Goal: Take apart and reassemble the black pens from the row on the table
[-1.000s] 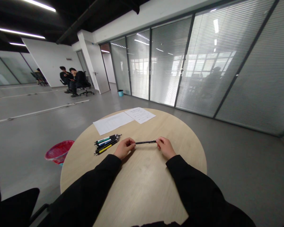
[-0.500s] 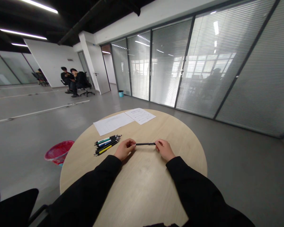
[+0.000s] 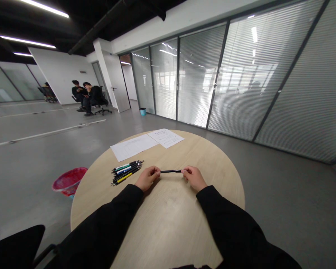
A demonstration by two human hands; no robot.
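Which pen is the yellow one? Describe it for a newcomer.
On the round wooden table, find the bunch of pens beside the left hand. The one wanted is the pen nearest the person, with a yellow band; its neighbours show blue and green instead.

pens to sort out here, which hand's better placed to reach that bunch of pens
Probably the left hand: it sits right beside the bunch of pens, though it would first have to let go of the black pen. The right hand holds that pen's far end, farther from the bunch.
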